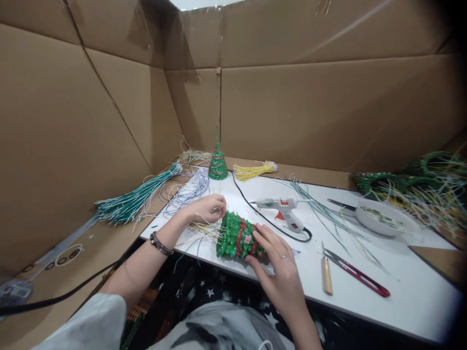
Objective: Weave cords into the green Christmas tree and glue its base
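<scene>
A green beaded Christmas tree (233,238) with red bands and a small pink piece lies on its side near the table's front edge. Around its upper side curl the fingers of my right hand (279,262), holding it. Yellow, white and green cords (200,231) stick out of its left end. Just above that end is my left hand (209,209), its fingers pinched together; what they hold is too small to make out. A second, upright green tree (218,165) stands at the back of the table.
A glue gun (288,211) with a black cable rests right of centre. Snips (359,277), a wooden-handled awl (326,274) and a white bowl (379,218) are at the right. Green-white cords (142,194) and yellow cords (255,169) lie bundled behind. Cardboard walls (328,107) enclose the table.
</scene>
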`<control>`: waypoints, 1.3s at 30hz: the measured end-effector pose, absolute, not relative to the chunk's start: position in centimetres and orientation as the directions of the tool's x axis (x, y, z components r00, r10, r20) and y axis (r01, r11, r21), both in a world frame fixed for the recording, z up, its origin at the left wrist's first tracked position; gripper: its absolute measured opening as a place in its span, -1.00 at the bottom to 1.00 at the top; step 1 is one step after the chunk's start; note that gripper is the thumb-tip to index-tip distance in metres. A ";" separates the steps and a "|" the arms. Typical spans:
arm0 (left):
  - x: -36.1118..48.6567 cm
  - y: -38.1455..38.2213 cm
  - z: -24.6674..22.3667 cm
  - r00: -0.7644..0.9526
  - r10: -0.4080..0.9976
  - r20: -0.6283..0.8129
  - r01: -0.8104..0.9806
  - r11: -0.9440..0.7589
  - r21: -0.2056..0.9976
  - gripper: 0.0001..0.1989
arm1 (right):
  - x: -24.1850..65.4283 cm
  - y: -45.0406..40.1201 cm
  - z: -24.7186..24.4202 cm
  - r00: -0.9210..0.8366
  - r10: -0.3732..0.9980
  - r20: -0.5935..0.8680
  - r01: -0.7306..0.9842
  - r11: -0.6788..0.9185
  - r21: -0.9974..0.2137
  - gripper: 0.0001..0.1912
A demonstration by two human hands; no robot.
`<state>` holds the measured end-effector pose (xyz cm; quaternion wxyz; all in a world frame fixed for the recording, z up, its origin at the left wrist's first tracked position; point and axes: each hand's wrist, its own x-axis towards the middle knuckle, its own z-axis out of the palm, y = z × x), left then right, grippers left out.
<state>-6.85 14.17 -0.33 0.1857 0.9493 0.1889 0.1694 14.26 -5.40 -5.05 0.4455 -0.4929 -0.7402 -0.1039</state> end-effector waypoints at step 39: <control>-6.3 -1.6 7.9 0.470 0.032 0.882 0.169 -0.984 -0.055 -0.69 | 9.8 -6.9 3.3 0.185 0.424 0.886 0.403 0.790 -0.462 -0.67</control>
